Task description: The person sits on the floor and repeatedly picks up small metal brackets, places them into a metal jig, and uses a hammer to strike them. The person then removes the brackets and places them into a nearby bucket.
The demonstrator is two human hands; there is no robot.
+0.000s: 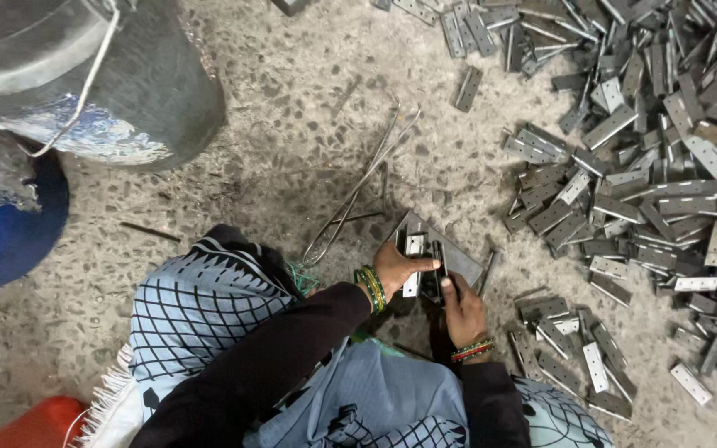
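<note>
— What is being held, and where is it being kept?

— A pale metal hinge [413,249] is being gripped by the left hand [397,267], fingers and thumb closed on it. It is being held upright over a flat grey metal plate [458,259] that is lying on the floor [292,141], just in front of the person's knees.

— And the right hand?

— The right hand [462,311] is being closed around a dark hinge piece [436,278], which is being pressed right beside the pale hinge, on the same plate. Whether the two pieces are actually touching cannot be told. Green bangles [372,288] are being worn on the left wrist and red ones [473,350] on the right.

— What is lying around the plate?

— Just right of the plate and nearer the person, a small group of hinges [578,357] is being kept. Further right of the plate and beyond it, a large heap of hinges [665,158] is being spread over the floor, with one single hinge [467,88] lying apart, beyond the plate. Left of the plate, bent wire rods [358,191] are lying, reaching away from it.

— Anything farther off?

— Well left of the plate and beyond it, a dark metal bucket [143,83] is being stood on the floor, with a blue drum [2,224] just beside it. Near the lower left corner, a red object [39,425] is being partly shown; its kind cannot be told.
</note>
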